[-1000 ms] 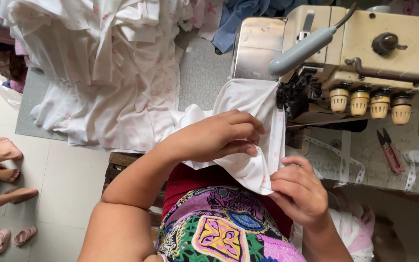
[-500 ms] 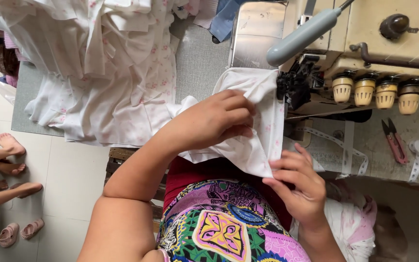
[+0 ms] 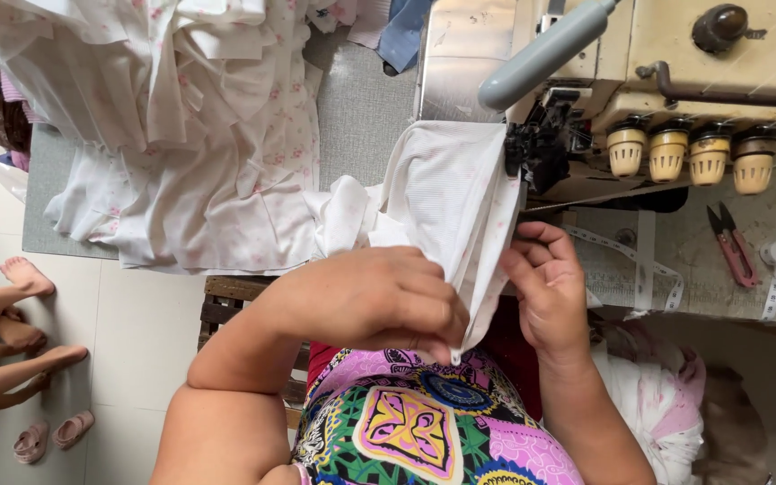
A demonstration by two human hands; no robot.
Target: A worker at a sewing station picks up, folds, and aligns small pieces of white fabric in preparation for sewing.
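My left hand [image 3: 379,301] has its fingers closed on the white cloth [image 3: 446,193], pinching its lower edge. My right hand [image 3: 545,287] grips the same cloth along its right edge. The cloth lies on the table [image 3: 361,108], its top under the sewing machine [image 3: 639,81].

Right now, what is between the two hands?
In the head view, a folded edge of white cloth hangs between the left hand and the right hand; both hands pinch it.

Four tension knobs [image 3: 689,153]; two hands; one sewing machine [image 3: 675,54]; one red thread snips [image 3: 729,242]; two small sandals [image 3: 51,437]
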